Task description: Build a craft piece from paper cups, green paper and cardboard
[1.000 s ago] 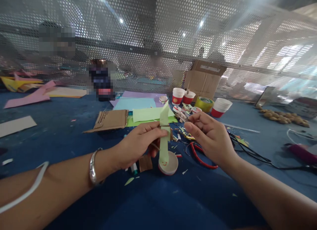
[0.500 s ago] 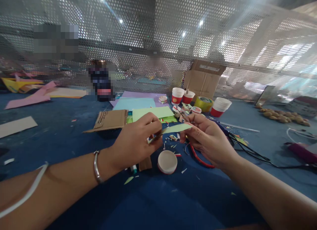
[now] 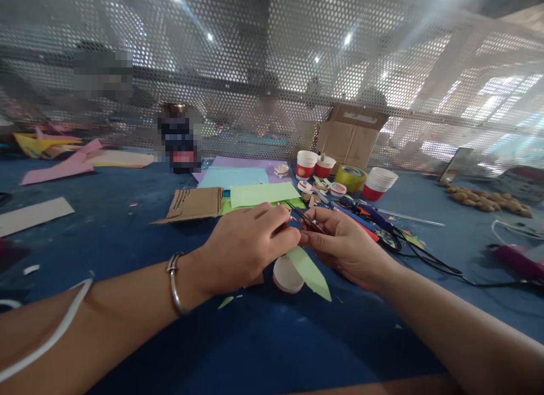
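Note:
My left hand is closed in a pinch at the upper end of a pale green leaf-shaped piece of paper. The paper hangs to the lower right, partly over a small round white cup base with a red edge. My right hand is closed around what look like scissors, their dark, thin blades pointing up and left; the fingers hide the handles. Both hands' fingertips nearly meet, so whether the right thumb also touches the paper is hard to see.
Behind the hands lie green paper sheets, a cardboard piece and paper scraps. Red-and-white paper cups, yellow tape and a cardboard box stand farther back. Black cables run along the right; a perforated screen borders the table.
The green paper has swung from lying across between both hands to hanging down over the cup base. Both hands have come closer together, and the scissor blades show more clearly.

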A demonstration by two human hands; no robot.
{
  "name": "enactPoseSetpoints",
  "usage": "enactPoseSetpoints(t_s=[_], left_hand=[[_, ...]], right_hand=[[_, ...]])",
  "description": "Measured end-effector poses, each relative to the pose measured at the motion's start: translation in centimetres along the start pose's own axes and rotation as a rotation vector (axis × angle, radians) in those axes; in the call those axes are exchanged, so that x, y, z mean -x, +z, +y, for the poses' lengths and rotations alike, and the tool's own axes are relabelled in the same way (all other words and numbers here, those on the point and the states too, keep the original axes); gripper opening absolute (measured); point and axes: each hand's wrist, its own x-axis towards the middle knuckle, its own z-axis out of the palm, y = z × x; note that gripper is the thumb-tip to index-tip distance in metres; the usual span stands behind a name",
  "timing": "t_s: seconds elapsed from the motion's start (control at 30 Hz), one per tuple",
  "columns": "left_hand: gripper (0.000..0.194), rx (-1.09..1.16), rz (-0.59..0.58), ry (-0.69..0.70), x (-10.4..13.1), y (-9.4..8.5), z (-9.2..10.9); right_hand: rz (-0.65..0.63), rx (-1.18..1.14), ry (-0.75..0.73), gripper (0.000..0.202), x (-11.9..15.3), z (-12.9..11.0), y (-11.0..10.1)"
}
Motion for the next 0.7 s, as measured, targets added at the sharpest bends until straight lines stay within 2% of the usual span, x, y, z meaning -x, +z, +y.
enactPoseSetpoints(t_s=[0.17,0.3,0.37,0.43,0.5,0.53,0.6,0.7], left_hand=[[0.018,0.113,0.048,-0.047,0.1,-0.1,-0.2],[0.021,0.267,0.284,-0.196,0.2,0.0,-0.4],[0.020,0.335,0.336,-0.307,0.2,-0.1,0.0],[0.015,0.502,0.248,-0.478,0.1,-0.3,0.5],[0.012,0.789,0.086,-0.678,-0.3,-0.3,1.2],[0.019,0.942,0.039,-0.773,-0.5,-0.2,1.5],[0.031,1.214,-0.010,-0.895,-0.8,0.1,1.9],[0.030,1.459,-0.030,-0.975,-1.1,0.7,2.2]], right_hand=[[-0.003,0.038,0.004,0.037,0.0,0.4,0.1],[0.056,0.104,-0.117,0.038,-0.2,0.3,-0.1],[0.102,0.146,-0.174,0.038,-0.3,0.1,-0.3],[0.148,0.194,-0.219,0.038,-0.4,-0.1,-0.5],[0.167,0.239,-0.240,0.038,-0.5,-0.3,-0.7],[0.165,0.255,-0.242,0.039,-0.5,-0.3,-0.8],[0.155,0.275,-0.243,0.039,-0.6,-0.2,-0.9],[0.142,0.301,-0.254,0.035,-0.6,0.0,-1.0]])
